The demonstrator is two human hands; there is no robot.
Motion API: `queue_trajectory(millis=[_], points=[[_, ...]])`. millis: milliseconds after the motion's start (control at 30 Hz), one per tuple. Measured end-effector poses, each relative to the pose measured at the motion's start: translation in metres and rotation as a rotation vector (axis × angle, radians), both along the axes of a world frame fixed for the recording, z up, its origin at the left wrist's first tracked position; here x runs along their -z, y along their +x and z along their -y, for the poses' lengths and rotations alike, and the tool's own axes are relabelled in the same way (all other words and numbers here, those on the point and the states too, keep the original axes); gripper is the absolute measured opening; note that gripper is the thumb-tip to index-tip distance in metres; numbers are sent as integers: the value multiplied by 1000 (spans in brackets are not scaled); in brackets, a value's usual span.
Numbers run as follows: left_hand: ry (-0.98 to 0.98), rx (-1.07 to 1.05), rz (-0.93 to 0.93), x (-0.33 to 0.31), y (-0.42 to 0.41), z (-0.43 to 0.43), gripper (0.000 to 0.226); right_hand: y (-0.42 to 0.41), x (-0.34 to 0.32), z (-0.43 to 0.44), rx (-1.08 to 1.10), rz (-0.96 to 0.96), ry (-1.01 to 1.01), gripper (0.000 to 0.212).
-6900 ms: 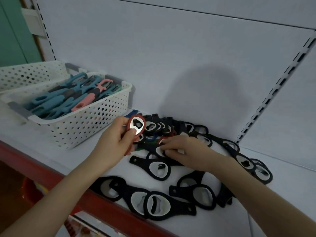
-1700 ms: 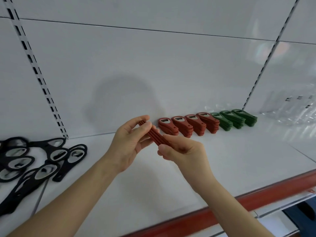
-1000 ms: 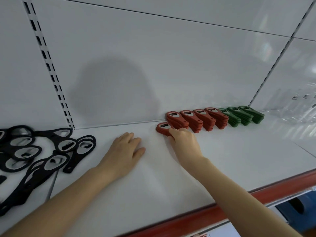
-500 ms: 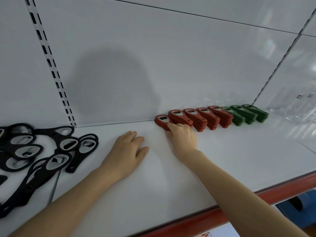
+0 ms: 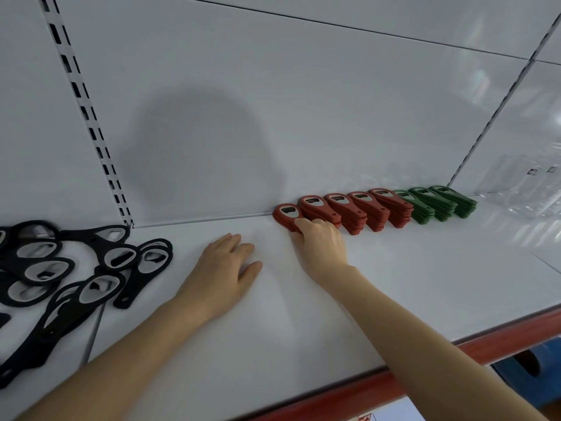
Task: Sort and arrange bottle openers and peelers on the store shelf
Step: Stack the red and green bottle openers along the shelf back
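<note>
Fingers of our right hand (image 5: 321, 244) curl over the handle end of the short stack of red plastic bottle openers (image 5: 287, 214) at the row's left end on the white shelf (image 5: 394, 284), left hand (image 5: 226, 265) flat and empty alongside; best, we judge, to nudge it square and parallel against the next red stack (image 5: 318, 208).

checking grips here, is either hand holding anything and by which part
The right hand grips the leftmost red opener stack by its handle end; the left hand lies flat, empty.

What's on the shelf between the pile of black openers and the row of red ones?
The left hand lies flat on the white shelf there; the head view shows nothing else.
</note>
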State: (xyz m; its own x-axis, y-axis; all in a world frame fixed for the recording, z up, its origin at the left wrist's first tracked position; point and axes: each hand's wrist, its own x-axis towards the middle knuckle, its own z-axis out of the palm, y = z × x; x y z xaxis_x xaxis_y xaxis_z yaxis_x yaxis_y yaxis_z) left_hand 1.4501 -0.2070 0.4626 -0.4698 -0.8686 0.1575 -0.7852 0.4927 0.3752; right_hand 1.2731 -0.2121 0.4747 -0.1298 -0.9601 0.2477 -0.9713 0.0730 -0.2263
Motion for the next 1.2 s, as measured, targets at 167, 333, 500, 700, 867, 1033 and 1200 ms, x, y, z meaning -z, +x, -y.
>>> queue_trajectory(millis=[167, 333, 500, 700, 867, 1033, 1200], points=[[1, -1, -15, 1, 1, 0, 61, 0, -4, 1, 1, -12, 13, 27], [2, -7, -44, 1, 0, 0, 46, 3, -5, 4, 43, -96, 34, 22], [-3, -14, -62, 0, 0, -1, 46, 5, -3, 5, 28, -149, 26, 23], [11, -6, -49, 0, 0, -1, 69, 4, -3, 4, 16, -135, 20, 19], [10, -12, -45, 0, 0, -1, 60, 3, -2, 2, 6, -104, 10, 21], [8, -11, -49, 0, 0, -1, 66, 3, -1, 3, 18, -85, 12, 22], [2, -10, -40, 0, -1, 0, 57, 3, 0, 4, 31, -76, 0, 22]])
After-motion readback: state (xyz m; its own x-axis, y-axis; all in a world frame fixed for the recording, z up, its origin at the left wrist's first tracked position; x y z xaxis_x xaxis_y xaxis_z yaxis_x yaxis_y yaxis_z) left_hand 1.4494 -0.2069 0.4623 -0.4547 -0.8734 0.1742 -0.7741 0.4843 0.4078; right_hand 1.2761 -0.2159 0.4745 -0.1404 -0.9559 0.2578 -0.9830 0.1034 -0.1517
